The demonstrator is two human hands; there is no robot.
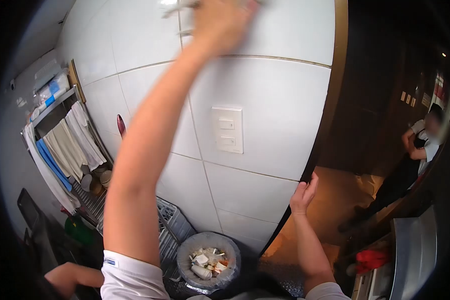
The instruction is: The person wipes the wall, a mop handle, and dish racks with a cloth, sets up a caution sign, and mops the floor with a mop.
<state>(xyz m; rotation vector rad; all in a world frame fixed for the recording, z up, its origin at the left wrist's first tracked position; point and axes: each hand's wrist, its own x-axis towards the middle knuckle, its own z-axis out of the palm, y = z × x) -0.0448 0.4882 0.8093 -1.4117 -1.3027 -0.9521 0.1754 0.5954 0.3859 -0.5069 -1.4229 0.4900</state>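
Observation:
High on the white tiled wall (pixel 275 105), my left hand (pixel 224 24) is raised at the top of the view, smeared by motion. A blurred greyish thing (pixel 177 9) shows just left of its fingers; I cannot make out what it is or whether the hand holds it. My right hand (pixel 304 197) is lower down at the right, its fingers wrapped round the wall's dark edge (pixel 312 162) beside the doorway. Between the two arms, a white two-switch plate (pixel 227 130) is set in the tiles.
Below stands a lined bin (pixel 184 257) holding rubbish. Beside it are grey plastic racks (pixel 172 225). Cloths (pixel 67 145) hang from a metal shelf at left. Another person's bent arm (pixel 72 277) shows lower left. Through the doorway, a person (pixel 417 155) leans at right, near a metal counter (pixel 415 250).

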